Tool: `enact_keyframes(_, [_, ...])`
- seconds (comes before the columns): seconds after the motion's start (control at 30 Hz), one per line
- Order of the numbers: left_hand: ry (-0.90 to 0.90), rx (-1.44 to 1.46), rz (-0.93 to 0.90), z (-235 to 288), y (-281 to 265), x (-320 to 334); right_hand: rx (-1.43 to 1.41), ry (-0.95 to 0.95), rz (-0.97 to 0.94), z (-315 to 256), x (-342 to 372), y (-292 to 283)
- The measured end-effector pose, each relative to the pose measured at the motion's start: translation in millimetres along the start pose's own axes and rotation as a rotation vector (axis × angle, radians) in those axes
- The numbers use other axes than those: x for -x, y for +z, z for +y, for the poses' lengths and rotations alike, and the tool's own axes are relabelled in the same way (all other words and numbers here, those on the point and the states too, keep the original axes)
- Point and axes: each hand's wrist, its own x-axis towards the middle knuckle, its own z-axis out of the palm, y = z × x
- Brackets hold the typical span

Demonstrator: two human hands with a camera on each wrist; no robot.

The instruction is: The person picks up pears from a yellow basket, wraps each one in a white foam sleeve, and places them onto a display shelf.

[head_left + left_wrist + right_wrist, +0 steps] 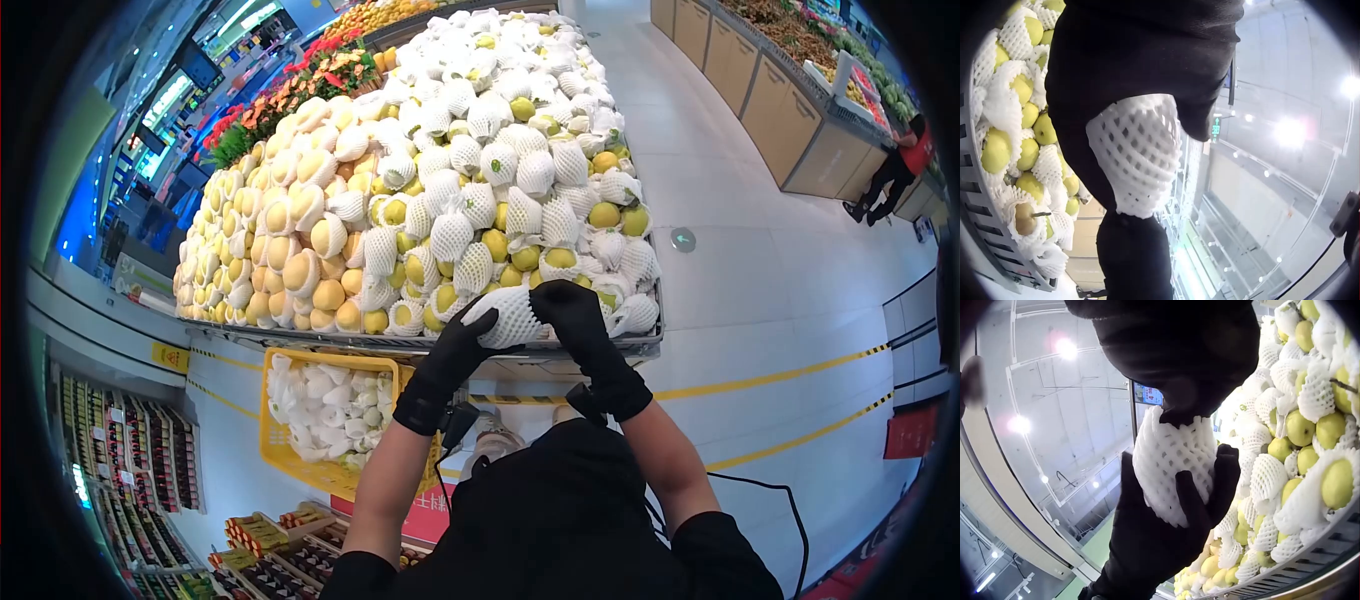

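Both hands wear black gloves and meet at a white foam fruit net above the front edge of the fruit stand. My left hand grips its body, the thumb lying along one side; in the right wrist view, the left fingers curl round the mesh. At the opposite end, my right hand pinches the net's edge between thumb and fingertips. The net bulges into a rounded shape in the left wrist view, and I cannot tell what is inside. Just beyond lie yellow-green pears, many in matching nets.
Peach-coloured fruit fills the stand's left side. A yellow crate of white foam nets stands below on the left. The stand's grey rim runs in front of the body. A person in red is at the far right.
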Motion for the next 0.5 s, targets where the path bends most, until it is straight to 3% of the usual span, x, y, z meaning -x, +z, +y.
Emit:
enact_keyframes(0.17, [-0.029,0.084,0.084,-6.1,-6.7,1.4,-0.156,-0.048,0.085,11.3,-9.6,-3.5])
enact_keyframes(0.3, [0.06,0.06,0.042,-11.4,-5.7,-0.2,0.066,0.141,-0.064,26.4,-2.9,4.3])
enact_keyframes(0.33, [0.087,0.034,0.031,-12.3,-3.8,-2.0,0.098,0.167,-0.173,25.6,-0.9,7.4])
enact_keyframes(0.4, [0.109,0.058,0.032,-12.1,-2.0,-5.0,0.029,0.318,-0.258,21.3,0.7,11.0])
enact_keyframes(0.5, [0.115,0.097,0.057,-11.2,-4.1,-5.2,0.008,0.247,-0.245,25.9,0.2,13.6])
